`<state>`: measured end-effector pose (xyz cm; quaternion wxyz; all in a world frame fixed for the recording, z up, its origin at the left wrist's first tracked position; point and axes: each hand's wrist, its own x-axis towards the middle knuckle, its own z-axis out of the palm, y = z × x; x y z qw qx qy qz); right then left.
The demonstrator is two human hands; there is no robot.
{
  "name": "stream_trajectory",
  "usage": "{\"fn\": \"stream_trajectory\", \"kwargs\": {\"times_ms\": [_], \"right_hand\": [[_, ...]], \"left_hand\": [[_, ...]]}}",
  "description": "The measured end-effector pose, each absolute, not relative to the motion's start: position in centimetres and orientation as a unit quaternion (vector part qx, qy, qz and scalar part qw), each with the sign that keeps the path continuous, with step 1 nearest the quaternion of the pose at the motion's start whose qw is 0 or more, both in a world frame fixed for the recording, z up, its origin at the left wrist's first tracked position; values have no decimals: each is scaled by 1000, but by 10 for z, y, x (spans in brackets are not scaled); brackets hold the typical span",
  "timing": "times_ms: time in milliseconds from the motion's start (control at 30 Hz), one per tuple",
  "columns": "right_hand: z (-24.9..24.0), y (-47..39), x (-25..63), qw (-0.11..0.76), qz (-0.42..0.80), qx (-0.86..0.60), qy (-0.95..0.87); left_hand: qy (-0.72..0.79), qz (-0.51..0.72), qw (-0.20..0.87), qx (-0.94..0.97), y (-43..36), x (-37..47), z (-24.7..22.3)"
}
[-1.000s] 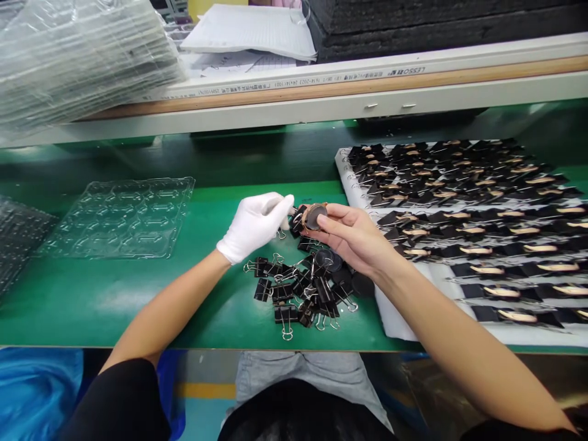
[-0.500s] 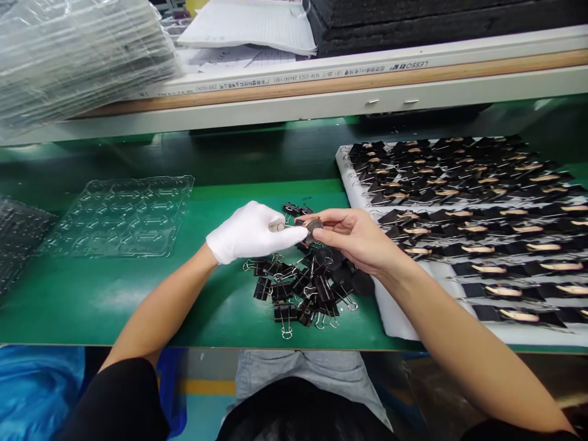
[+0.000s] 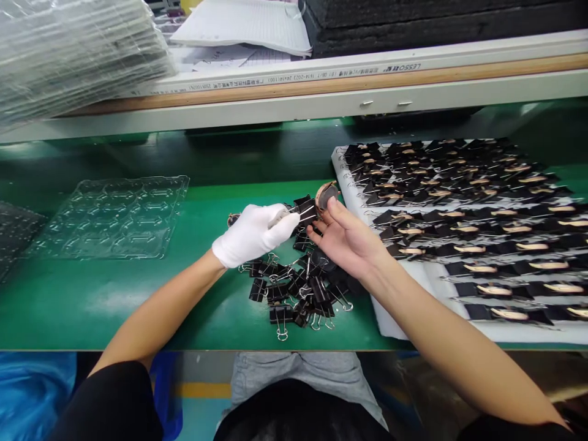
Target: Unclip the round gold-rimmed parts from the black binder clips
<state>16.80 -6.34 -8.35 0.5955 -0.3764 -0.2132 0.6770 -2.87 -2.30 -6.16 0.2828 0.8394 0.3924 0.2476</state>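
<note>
White fabric covers the left hand [image 3: 255, 234], whose thumb and fingers pinch a black binder clip [image 3: 307, 209] by its wire handles. Bare fingers of the right hand [image 3: 351, 240] grasp a dark disc with a tan rim [image 3: 327, 195], the thumb pressed on its flat face. Clip and disc are side by side between the two hands; whether they touch I cannot tell. Just beyond the gloved knuckles, partly hidden, shows another tan-rimmed piece [image 3: 232, 219]. Below both hands, a loose pile of binder clips [image 3: 282, 294] lies on the green table [image 3: 206, 312], with plain black discs [image 3: 322, 262] under the right palm. Right of the bare hand, a white foam tray [image 3: 390, 318] carries rows of clips [image 3: 468, 249] clamped on tan-edged pieces. Well left of the glove lies a clear plastic tray [image 3: 124, 217]. Farther out, above the hands, a shelf [image 3: 275, 113] bears stacked clear trays [image 3: 82, 61], papers [image 3: 243, 27] and black foam slabs [image 3: 436, 24].
</note>
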Motion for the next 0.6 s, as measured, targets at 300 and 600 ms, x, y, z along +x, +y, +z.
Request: {"fn": "stream_trajectory", "kwargs": {"times_ms": [300,600], "right_hand": [[-93,-67,159,619,671,-357,-198],[-92,-67,159,626,662,-362,-197]], "left_hand": [[388,324,234,830,-25,-16,-86],[380,246,305,838,-21,-18,-76]]}}
